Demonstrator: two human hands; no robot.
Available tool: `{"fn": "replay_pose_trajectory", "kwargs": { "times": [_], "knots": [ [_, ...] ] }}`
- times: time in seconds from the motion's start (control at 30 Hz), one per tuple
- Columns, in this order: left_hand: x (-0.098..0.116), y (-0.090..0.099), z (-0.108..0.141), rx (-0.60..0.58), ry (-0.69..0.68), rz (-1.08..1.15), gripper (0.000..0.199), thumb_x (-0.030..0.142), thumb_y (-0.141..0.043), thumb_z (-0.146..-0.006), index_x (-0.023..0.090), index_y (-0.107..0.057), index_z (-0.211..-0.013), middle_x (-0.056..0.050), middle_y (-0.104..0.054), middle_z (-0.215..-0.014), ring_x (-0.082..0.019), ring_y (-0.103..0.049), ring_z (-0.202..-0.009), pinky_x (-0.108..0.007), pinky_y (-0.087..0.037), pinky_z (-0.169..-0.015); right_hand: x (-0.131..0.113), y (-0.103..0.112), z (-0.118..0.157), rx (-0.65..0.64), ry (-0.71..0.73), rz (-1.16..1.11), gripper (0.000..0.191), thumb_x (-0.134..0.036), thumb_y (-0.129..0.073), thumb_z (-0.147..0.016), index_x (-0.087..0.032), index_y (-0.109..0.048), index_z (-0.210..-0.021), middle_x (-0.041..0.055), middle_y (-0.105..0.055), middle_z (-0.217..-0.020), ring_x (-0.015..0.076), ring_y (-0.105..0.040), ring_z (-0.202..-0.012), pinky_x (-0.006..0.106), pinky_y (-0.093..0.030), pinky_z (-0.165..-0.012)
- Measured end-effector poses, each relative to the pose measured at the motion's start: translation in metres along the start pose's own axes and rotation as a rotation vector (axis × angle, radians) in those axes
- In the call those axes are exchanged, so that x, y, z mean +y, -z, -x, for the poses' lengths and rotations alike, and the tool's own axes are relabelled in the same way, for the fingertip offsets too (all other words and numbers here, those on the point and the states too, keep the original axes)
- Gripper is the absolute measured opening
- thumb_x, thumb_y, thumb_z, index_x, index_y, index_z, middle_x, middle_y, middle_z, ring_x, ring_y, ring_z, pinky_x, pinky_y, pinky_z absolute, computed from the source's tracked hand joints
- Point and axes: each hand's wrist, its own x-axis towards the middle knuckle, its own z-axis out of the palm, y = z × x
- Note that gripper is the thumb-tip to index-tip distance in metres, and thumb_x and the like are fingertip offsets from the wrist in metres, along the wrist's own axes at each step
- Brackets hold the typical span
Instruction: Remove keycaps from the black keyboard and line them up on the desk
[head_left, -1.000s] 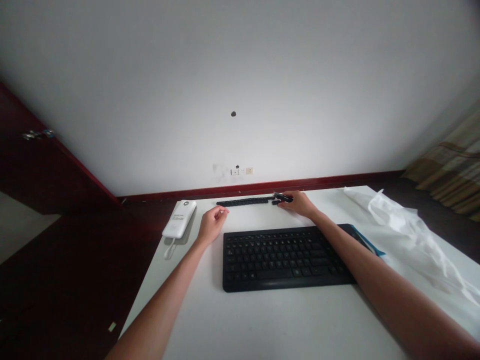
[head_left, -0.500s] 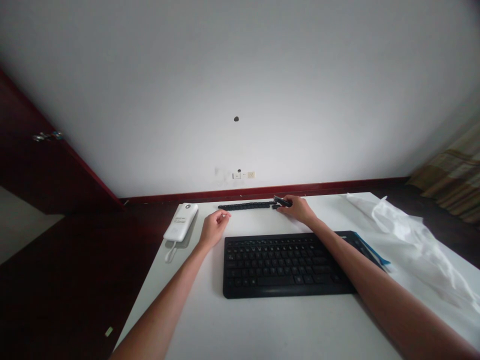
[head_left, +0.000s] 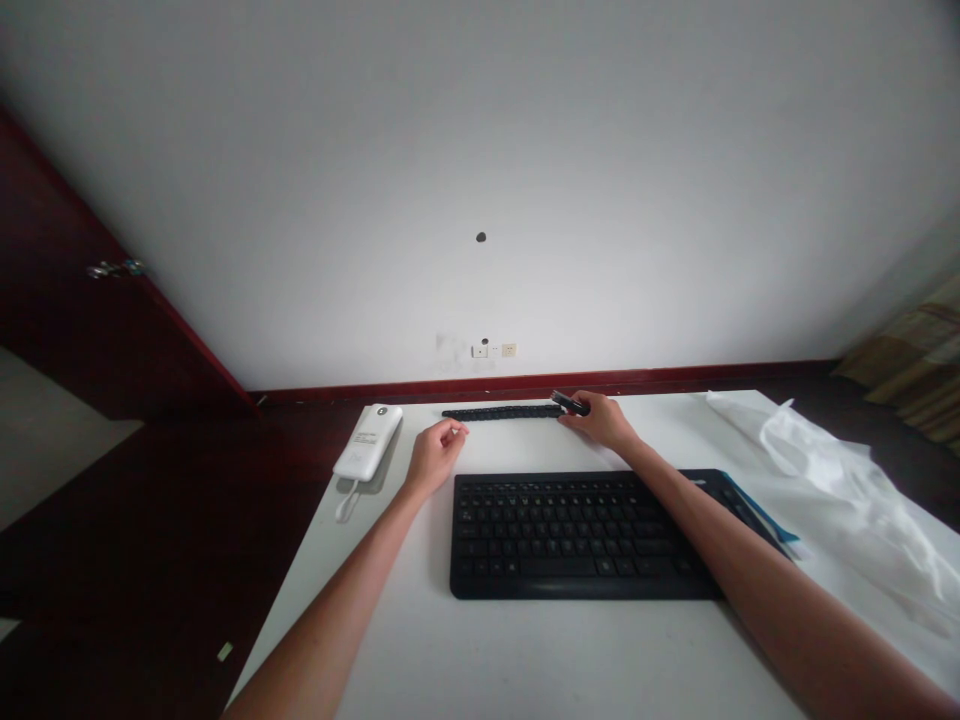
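Observation:
At the far edge of the white table lies a long, narrow row of small black pieces (head_left: 499,412), too small to identify. My right hand (head_left: 602,420) is at the row's right end, fingers closed around a short dark object with a greyish, ridged-looking end (head_left: 570,403). Its fingertips touch the table by the last piece. My left hand (head_left: 435,458) rests just in front of the row's left end, fingers curled in and thumb against them, with nothing visible in it. A black keyboard (head_left: 585,587) lies nearer, partly covered by my right forearm.
A white power bank (head_left: 369,443) with a short cable stands at the left edge of the table (head_left: 405,640). On the right are crumpled white plastic (head_left: 832,470) and a blue-edged flat item (head_left: 765,515) beside the keyboard. The wall (head_left: 637,250) rises behind.
My right hand has brought a small black piece leftward, and the gap at the row's right end has closed. My left hand keeps its place. The camera view has shifted slightly.

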Motion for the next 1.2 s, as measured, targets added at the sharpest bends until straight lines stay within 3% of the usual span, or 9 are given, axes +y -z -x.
{"fn": "replay_pose_trajectory", "kwargs": {
  "times": [0.57,0.73,0.83,0.93,1.0,1.07,1.2],
  "knots": [
    [-0.007,-0.001,-0.002,-0.009,-0.036,-0.027,0.027,0.040,-0.058,-0.093,0.018,-0.072,-0.091,0.005,-0.044,-0.059,-0.012,-0.040,-0.056,-0.025,-0.029,-0.057,-0.007,-0.001,0.004,0.020,-0.007,-0.036,0.018,-0.039,-0.073,-0.074,-0.023,-0.067,-0.079,0.0007,-0.070,-0.073,0.0200,-0.062,-0.070,0.029,-0.040,-0.064],
    [-0.003,0.000,0.002,0.008,-0.070,0.007,0.028,0.042,-0.057,-0.095,0.018,-0.072,-0.093,0.005,-0.043,-0.060,-0.013,-0.039,-0.057,-0.024,-0.030,-0.057,-0.012,0.009,0.007,0.070,-0.013,-0.045,0.026,-0.048,-0.073,-0.075,-0.023,-0.066,-0.077,0.0016,-0.068,-0.071,0.0211,-0.061,-0.069,0.030,-0.039,-0.064],
    [0.003,0.000,0.007,0.006,-0.118,-0.039,0.027,0.040,-0.056,-0.095,0.019,-0.072,-0.095,0.004,-0.049,-0.062,-0.013,-0.044,-0.059,-0.024,-0.034,-0.061,-0.028,0.022,0.009,0.183,-0.014,-0.135,0.038,-0.058,-0.064,-0.083,-0.021,-0.063,-0.073,0.0018,-0.060,-0.064,0.0207,-0.056,-0.064,0.031,-0.039,-0.062],
    [0.010,-0.002,0.011,-0.027,-0.156,-0.100,0.026,0.038,-0.056,-0.096,0.020,-0.073,-0.096,0.002,-0.055,-0.064,-0.013,-0.048,-0.061,-0.024,-0.038,-0.064,-0.057,0.028,0.015,0.234,-0.054,-0.474,0.043,-0.059,-0.051,-0.090,-0.022,-0.057,-0.070,0.0040,-0.057,-0.065,0.0211,-0.055,-0.064,0.032,-0.043,-0.061],
    [0.016,-0.003,0.013,-0.052,-0.175,-0.109,0.026,0.039,-0.056,-0.096,0.020,-0.074,-0.096,0.001,-0.058,-0.066,-0.014,-0.050,-0.062,-0.025,-0.040,-0.065,-0.080,0.023,0.026,0.183,-0.016,-0.697,0.042,-0.058,-0.045,-0.092,-0.022,-0.056,-0.072,0.0056,-0.061,-0.074,0.0210,-0.057,-0.069,0.032,-0.048,-0.065],
    [0.022,-0.004,0.015,-0.074,-0.188,-0.077,0.027,0.041,-0.059,-0.096,0.019,-0.075,-0.097,0.000,-0.058,-0.067,-0.014,-0.050,-0.062,-0.025,-0.040,-0.066,-0.101,0.014,0.040,0.090,0.014,-0.757,0.045,-0.057,-0.038,-0.096,-0.022,-0.062,-0.080,0.0055,-0.065,-0.085,0.0210,-0.058,-0.078,0.031,-0.049,-0.071],
    [0.030,-0.005,0.018,-0.144,-0.152,0.105,0.038,0.050,-0.057,-0.097,0.017,-0.075,-0.102,-0.003,-0.065,-0.078,-0.016,-0.055,-0.072,-0.026,-0.041,-0.069,-0.123,-0.010,0.065,-0.068,-0.099,-0.791,0.049,-0.062,-0.040,-0.096,-0.023,-0.066,-0.083,0.0004,-0.054,-0.066,0.0175,-0.051,-0.064,0.030,-0.045,-0.063]
  ]
}}
